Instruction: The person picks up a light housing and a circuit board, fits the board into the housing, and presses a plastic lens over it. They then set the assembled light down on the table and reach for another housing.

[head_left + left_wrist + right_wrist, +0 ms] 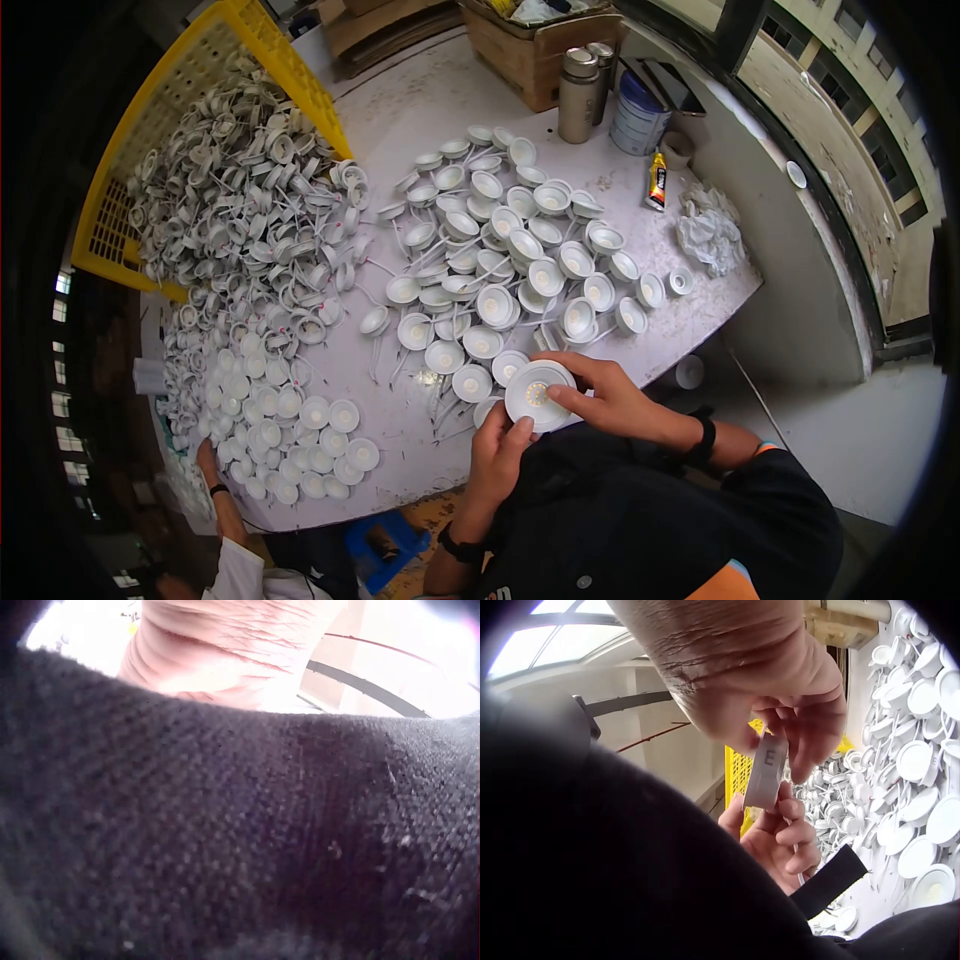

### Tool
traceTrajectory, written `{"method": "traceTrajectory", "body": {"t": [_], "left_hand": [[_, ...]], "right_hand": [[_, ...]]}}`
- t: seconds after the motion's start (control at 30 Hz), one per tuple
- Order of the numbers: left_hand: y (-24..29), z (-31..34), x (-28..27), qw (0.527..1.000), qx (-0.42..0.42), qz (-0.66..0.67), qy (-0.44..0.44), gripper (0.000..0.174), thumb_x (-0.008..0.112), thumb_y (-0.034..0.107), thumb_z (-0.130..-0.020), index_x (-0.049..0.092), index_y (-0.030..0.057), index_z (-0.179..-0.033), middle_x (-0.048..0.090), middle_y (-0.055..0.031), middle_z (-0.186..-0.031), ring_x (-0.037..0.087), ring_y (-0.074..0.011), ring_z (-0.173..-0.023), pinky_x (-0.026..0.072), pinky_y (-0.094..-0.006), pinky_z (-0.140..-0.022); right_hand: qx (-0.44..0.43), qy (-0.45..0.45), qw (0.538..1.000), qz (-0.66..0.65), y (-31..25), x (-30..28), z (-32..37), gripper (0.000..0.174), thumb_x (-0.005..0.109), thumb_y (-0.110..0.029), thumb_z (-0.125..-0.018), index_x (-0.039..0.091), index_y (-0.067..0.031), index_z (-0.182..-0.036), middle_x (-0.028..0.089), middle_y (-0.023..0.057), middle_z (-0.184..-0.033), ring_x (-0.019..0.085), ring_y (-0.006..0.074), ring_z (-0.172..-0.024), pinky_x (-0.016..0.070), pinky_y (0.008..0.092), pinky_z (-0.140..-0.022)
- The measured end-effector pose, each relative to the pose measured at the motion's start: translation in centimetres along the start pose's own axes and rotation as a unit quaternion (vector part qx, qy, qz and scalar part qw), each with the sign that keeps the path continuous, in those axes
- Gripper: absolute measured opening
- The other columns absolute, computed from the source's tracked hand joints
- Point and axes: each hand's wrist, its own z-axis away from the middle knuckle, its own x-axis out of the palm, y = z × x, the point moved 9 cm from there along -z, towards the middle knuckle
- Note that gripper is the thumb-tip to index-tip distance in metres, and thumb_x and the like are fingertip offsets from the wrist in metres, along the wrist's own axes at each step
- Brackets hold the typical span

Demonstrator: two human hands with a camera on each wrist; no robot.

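Note:
Both hands hold one round white lamp (532, 408) with a yellowish dotted centre, above the table's near edge. My right hand (604, 397) grips its far right rim, the thumb lying over its face. From below left, my left hand (492, 462) pinches the rim with thumb and fingers. The right wrist view shows the lamp's side (765, 774) with a dark letter mark, between the right hand (787, 697) and the left hand (772, 844); a thin white cable runs down by the left fingers. Dark cloth fills most of the left wrist view, with only wrist skin above it.
Many similar lamps (545, 277) cover the table's middle. A yellow crate (325, 115) spills white rings at the left, beside stacked white discs (315, 412). Bottles (577, 98), a tub (638, 118), a yellow tube (657, 182) and crumpled plastic (708, 232) stand or lie right. Another person's hand (207, 462) is lower left.

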Motion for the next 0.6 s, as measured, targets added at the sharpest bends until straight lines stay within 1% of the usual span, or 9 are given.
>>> {"method": "traceTrajectory", "body": {"t": [0.03,0.17,0.23,0.27,0.33,0.37,0.43,0.57,0.6], "left_hand": [[0.3,0.0,0.1,1.000,0.017,-0.017,0.002,0.026,0.050,0.020,-0.089,0.051,-0.0023,-0.102,0.057,-0.0055,-0.081,0.052,-0.0095,-0.070,0.0419,-0.0232,-0.062],[1.0,-0.3,0.4,0.996,0.031,-0.076,0.016,0.026,0.050,0.019,-0.088,0.051,-0.0035,-0.101,0.058,-0.0083,-0.085,0.054,-0.0114,-0.073,0.0438,-0.0260,-0.064],[1.2,-0.5,0.2,0.992,0.050,-0.105,0.046,0.026,0.051,0.019,-0.087,0.052,-0.0034,-0.100,0.060,-0.0123,-0.084,0.057,-0.0153,-0.073,0.0452,-0.0289,-0.064],[1.1,-0.6,0.2,0.992,0.049,-0.105,0.046,0.026,0.051,0.019,-0.087,0.052,-0.0034,-0.100,0.060,-0.0123,-0.084,0.057,-0.0153,-0.073,0.0452,-0.0289,-0.064],[1.6,-0.6,0.1,0.972,0.073,-0.215,0.062,0.024,0.053,0.018,-0.084,0.053,-0.0022,-0.097,0.060,-0.0160,-0.079,0.059,-0.0222,-0.068,0.0458,-0.0324,-0.060],[1.6,-0.6,0.0,0.972,0.072,-0.215,0.063,0.024,0.053,0.018,-0.084,0.053,-0.0022,-0.097,0.060,-0.0160,-0.079,0.059,-0.0222,-0.068,0.0458,-0.0324,-0.060],[2.1,-0.4,-0.2,0.961,0.089,-0.249,0.083,0.022,0.055,0.017,-0.081,0.053,-0.0012,-0.094,0.059,-0.0181,-0.076,0.060,-0.0290,-0.066,0.0460,-0.0359,-0.058],[2.0,-0.3,-0.4,0.960,0.060,-0.258,0.092,0.021,0.055,0.017,-0.081,0.053,-0.0011,-0.092,0.059,-0.0186,-0.075,0.060,-0.0334,-0.067,0.0462,-0.0387,-0.058],[2.1,-0.3,-0.4,0.955,0.072,-0.271,0.097,0.022,0.055,0.017,-0.081,0.053,-0.0012,-0.092,0.059,-0.0189,-0.075,0.060,-0.0347,-0.068,0.0462,-0.0394,-0.058]], "right_hand": [[0.003,0.010,1.000,0.000,-0.1,0.0,0.0,0.038,0.054,-0.014,-0.087,0.048,-0.0027,-0.123,0.059,0.0068,-0.101,0.053,0.0091,-0.086,0.0449,0.0246,-0.073],[0.019,0.017,1.000,0.012,0.4,0.1,0.2,0.036,0.053,-0.012,-0.087,0.049,-0.0021,-0.121,0.059,0.0073,-0.103,0.054,0.0097,-0.086,0.0455,0.0244,-0.073],[-0.009,0.045,0.998,0.032,0.3,0.0,0.3,0.037,0.053,-0.011,-0.086,0.049,-0.0029,-0.122,0.059,0.0071,-0.101,0.055,0.0101,-0.086,0.0458,0.0240,-0.073],[-0.008,0.044,0.999,0.032,0.5,0.0,0.2,0.037,0.053,-0.011,-0.086,0.049,-0.0029,-0.122,0.059,0.0071,-0.101,0.055,0.0101,-0.086,0.0458,0.0240,-0.073],[-0.052,0.050,0.996,0.052,-0.2,0.0,0.3,0.037,0.052,-0.010,-0.086,0.049,-0.0043,-0.123,0.060,0.0065,-0.097,0.056,0.0083,-0.076,0.0467,0.0230,-0.066],[-0.051,0.049,0.996,0.051,-0.3,-0.1,0.4,0.037,0.052,-0.010,-0.086,0.049,-0.0043,-0.123,0.060,0.0065,-0.097,0.056,0.0083,-0.076,0.0467,0.0230,-0.066],[0.029,0.012,0.999,-0.016,0.6,0.4,0.4,0.036,0.050,-0.010,-0.087,0.049,-0.0055,-0.123,0.061,0.0053,-0.089,0.054,0.0060,-0.064,0.0459,0.0216,-0.057],[0.026,-0.007,1.000,0.000,0.8,0.8,0.1,0.035,0.049,-0.010,-0.088,0.049,-0.0054,-0.123,0.060,0.0040,-0.082,0.051,0.0046,-0.056,0.0445,0.0213,-0.052],[0.037,0.000,0.999,-0.003,0.9,0.8,0.0,0.035,0.050,-0.010,-0.086,0.051,-0.0054,-0.120,0.060,0.0074,-0.082,0.051,0.0084,-0.056,0.0440,0.0241,-0.053]]}}
